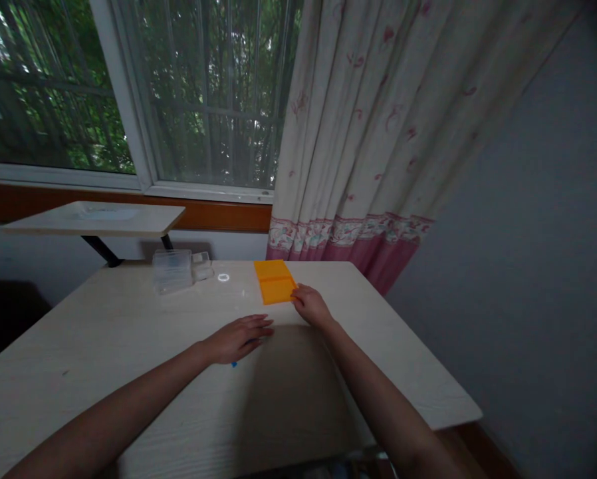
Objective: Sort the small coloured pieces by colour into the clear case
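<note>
An orange flat case point(274, 281) lies open on the pale wooden table point(129, 372), toward its far middle. My right hand point(311, 306) reaches to the case's near right corner, fingers curled and touching its edge. My left hand point(241, 337) rests flat on the table, fingers stretched out toward the right, a small blue thing point(234, 364) peeking from under its heel. Both bare forearms come in from the bottom of the view.
A clear plastic box point(173, 270) and a small clear piece point(201, 266) sit at the table's far edge, left of the orange case. A smaller raised table point(99, 218) stands behind under the window. A flowered curtain point(378, 146) hangs at the right; the table's right edge drops off near the wall.
</note>
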### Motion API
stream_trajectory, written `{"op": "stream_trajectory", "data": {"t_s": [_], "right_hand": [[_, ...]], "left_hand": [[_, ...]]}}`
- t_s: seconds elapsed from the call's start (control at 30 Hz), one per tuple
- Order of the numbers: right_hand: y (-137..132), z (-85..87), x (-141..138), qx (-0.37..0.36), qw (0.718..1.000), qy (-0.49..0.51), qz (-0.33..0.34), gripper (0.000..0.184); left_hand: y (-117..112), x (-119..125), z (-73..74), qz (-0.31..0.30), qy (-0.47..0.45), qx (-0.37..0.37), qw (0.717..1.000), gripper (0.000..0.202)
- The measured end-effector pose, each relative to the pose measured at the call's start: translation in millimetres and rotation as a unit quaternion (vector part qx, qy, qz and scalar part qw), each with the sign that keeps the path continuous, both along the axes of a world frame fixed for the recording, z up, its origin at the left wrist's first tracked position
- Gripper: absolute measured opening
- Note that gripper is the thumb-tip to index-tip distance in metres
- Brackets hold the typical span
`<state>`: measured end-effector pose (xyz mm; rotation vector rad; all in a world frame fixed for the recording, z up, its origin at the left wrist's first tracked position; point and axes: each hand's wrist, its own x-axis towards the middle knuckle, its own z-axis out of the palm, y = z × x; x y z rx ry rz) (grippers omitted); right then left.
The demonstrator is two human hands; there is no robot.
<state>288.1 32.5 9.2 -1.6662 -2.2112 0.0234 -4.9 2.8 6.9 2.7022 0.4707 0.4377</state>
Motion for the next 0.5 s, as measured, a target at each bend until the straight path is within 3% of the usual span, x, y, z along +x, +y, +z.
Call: {"op": "stream_trajectory", "data": {"t_s": [0.17, 0.33, 0.5], "right_hand": [[-2.5, -17.8, 9.2, 0.018, 0.999, 0.043, -0.013, 0.030], [-5.1, -22.5, 6.7, 0.011, 0.999, 0.040, -0.017, 0.035], [-7.5, -20.7, 5.5, 0.001, 0.999, 0.033, -0.018, 0.036]], "left_hand": [[3.3, 8.0, -1.6, 0.014, -0.025, -0.028, 0.999, 0.041], [-1.1, -10.7, 5.2, 0.003, -0.018, -0.046, 0.999, 0.042], [-16.1, -26.7, 5.0, 0.007, 0.016, -0.017, 1.000, 0.077]]}}
